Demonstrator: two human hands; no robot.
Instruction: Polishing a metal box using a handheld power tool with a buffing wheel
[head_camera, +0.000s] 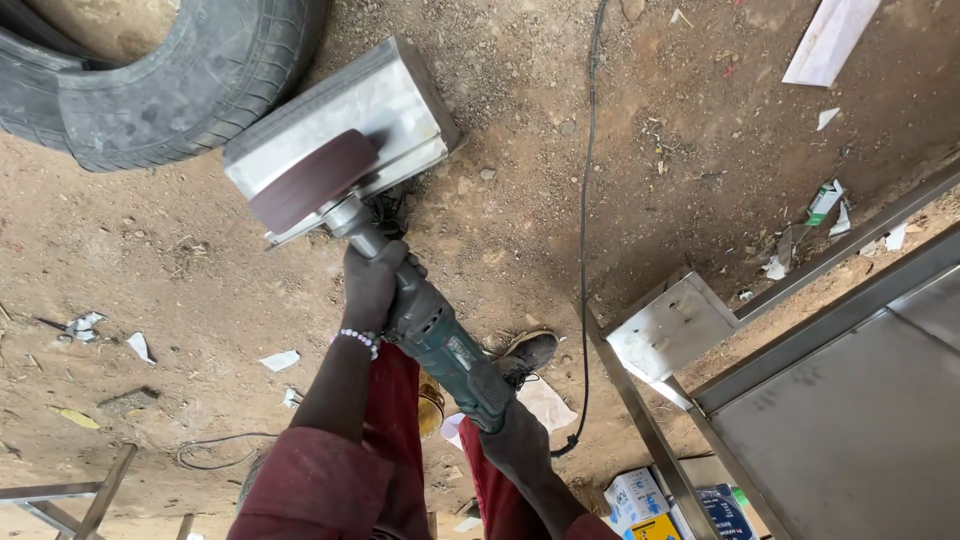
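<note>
Two hands on one tool here. Left hand (372, 285) is wrapped round the neck of a teal angle grinder (440, 345), fingers clenched tight just behind the head, with a bead bracelet (358, 339) on that wrist. Right hand (520, 440) grips the rear end of the grinder body, fingers closed round it too. Up front the grinder carries a reddish-brown flap disc (313, 180), and that disc sits against the near face of a shiny rectangular metal box (375, 110) lying on the dirt ground (180, 290). An old tyre (170, 90) lies just beside the box, at its far left. A black cable (585, 200) runs across the dirt to the right. Further right there's a steel frame (830, 330) with a flat metal plate (668, 325) on its corner. A dark shoe (528, 352) shows under the grinder, and red trousers (395, 400) below.
</note>
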